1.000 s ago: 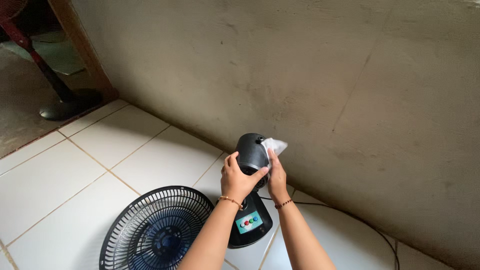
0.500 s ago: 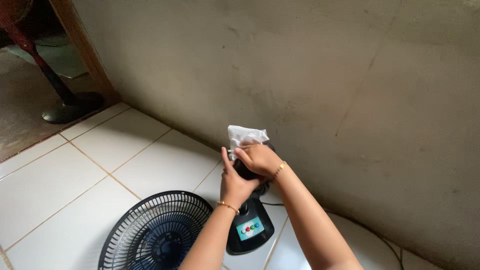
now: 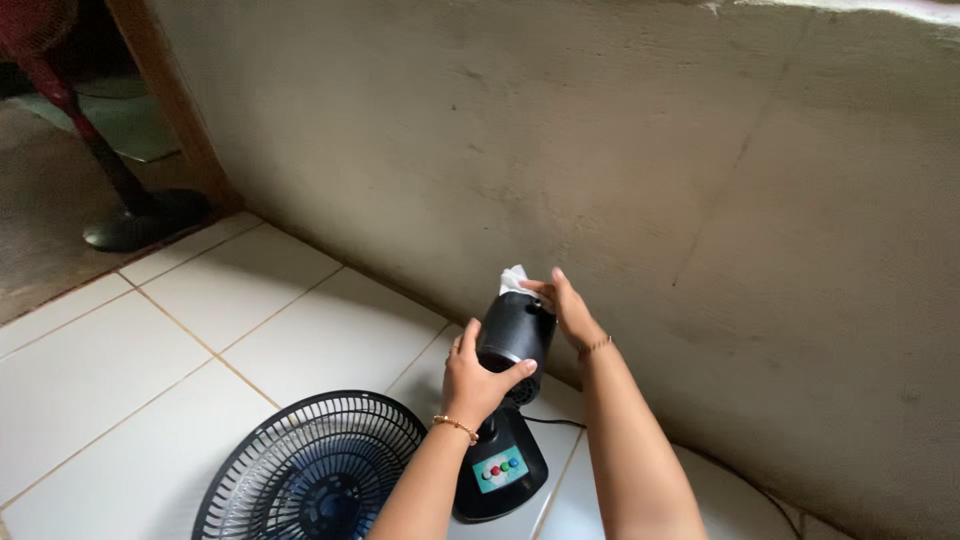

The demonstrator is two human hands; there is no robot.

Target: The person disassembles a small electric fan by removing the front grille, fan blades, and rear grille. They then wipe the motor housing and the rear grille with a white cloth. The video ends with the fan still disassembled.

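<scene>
Your left hand (image 3: 478,378) clasps the black fan motor housing (image 3: 515,335), standing on its base (image 3: 500,468) on the tiled floor (image 3: 150,370) by the wall. Your right hand (image 3: 565,305) presses a white cloth (image 3: 513,281) on top. Push too hard and the housing may tip onto the loose grille (image 3: 312,470).

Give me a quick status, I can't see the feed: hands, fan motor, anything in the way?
Left hand grips black motor housing. Right hand presses white cloth on its top. Fan grille lies on floor beside base, clear of hands.
</scene>
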